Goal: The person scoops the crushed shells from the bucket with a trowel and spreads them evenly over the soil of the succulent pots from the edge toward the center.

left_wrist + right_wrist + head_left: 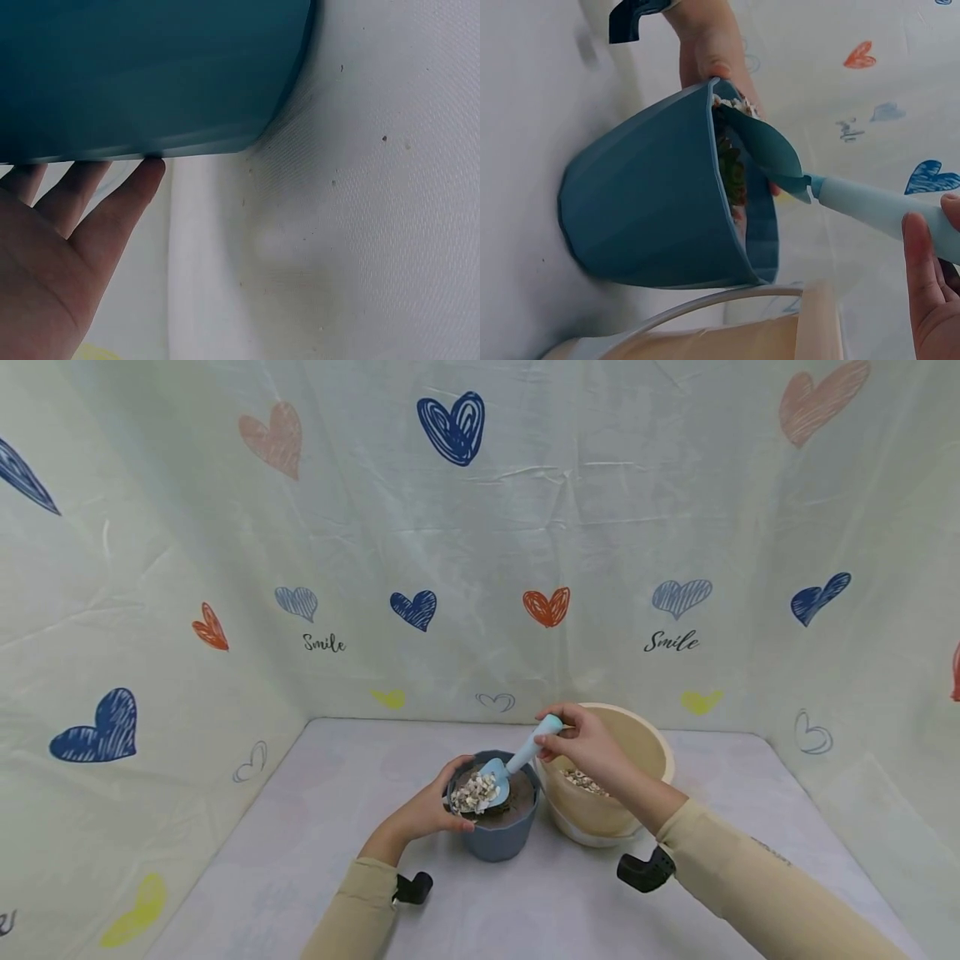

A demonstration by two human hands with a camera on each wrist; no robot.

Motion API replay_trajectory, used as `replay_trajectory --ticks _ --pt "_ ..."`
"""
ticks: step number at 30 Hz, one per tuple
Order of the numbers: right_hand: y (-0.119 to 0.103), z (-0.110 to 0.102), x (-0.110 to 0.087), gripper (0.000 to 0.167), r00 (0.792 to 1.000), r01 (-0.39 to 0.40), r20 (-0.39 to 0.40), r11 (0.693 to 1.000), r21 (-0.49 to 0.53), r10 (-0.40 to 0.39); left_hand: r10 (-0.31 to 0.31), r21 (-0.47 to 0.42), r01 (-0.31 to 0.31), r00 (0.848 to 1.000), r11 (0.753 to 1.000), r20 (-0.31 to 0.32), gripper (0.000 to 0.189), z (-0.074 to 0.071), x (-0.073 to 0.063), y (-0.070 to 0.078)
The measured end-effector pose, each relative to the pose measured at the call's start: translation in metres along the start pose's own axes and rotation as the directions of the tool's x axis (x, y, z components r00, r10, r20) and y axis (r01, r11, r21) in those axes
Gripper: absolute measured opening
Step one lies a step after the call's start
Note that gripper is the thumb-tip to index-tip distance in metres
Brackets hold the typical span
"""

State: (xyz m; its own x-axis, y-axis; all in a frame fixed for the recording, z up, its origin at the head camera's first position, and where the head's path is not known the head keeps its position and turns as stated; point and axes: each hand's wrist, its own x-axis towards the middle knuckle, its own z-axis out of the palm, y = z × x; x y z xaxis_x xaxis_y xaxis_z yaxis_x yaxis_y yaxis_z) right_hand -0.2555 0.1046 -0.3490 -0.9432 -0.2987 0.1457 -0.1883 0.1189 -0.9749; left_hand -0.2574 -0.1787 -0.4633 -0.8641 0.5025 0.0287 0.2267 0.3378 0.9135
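Note:
A blue-grey flower pot (pixel 498 843) stands on the table, and my left hand (pixel 427 806) holds it by its left side. In the left wrist view, several fingertips (pixel 154 166) touch the pot's wall. My right hand (pixel 585 745) grips the pale handle of a light blue garden trowel (pixel 528 752). The trowel's blade tilts down over the left part of the pot's opening, with whitish pebbles (pixel 474 795) on and in front of it. Inside the pot, the right wrist view shows a small green plant (pixel 733 172), partly hidden by rim and blade.
Right of the pot stands a larger cream bucket (pixel 652 735), close beside it, with more pebbles (pixel 583 781) inside. My right forearm crosses in front of it. The white table (pixel 360 768) meets a heart-printed curtain (pixel 495 543) at the back and sides.

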Motion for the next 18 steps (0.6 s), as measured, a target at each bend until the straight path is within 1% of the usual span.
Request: replay_trajectory --ticks 6,12,18 --pt "0.0013 0.0015 0.0021 0.034 1.0 0.015 -0.012 1.0 -0.011 -0.015 -0.003 -0.006 0.003 1.0 1.0 0.002 0.106 0.0004 0.0001 0.0002" --pt "0.0003 0.0022 0.0014 0.035 1.0 0.005 -0.018 1.0 -0.007 -0.005 -0.003 -0.008 0.004 1.0 1.0 0.004 0.108 0.0008 0.0001 -0.0009" --pt "-0.001 0.0031 0.0024 0.035 0.999 0.006 -0.044 1.0 0.002 -0.006 -0.006 -0.013 0.006 1.0 1.0 -0.002 0.107 0.0008 -0.0006 0.001"
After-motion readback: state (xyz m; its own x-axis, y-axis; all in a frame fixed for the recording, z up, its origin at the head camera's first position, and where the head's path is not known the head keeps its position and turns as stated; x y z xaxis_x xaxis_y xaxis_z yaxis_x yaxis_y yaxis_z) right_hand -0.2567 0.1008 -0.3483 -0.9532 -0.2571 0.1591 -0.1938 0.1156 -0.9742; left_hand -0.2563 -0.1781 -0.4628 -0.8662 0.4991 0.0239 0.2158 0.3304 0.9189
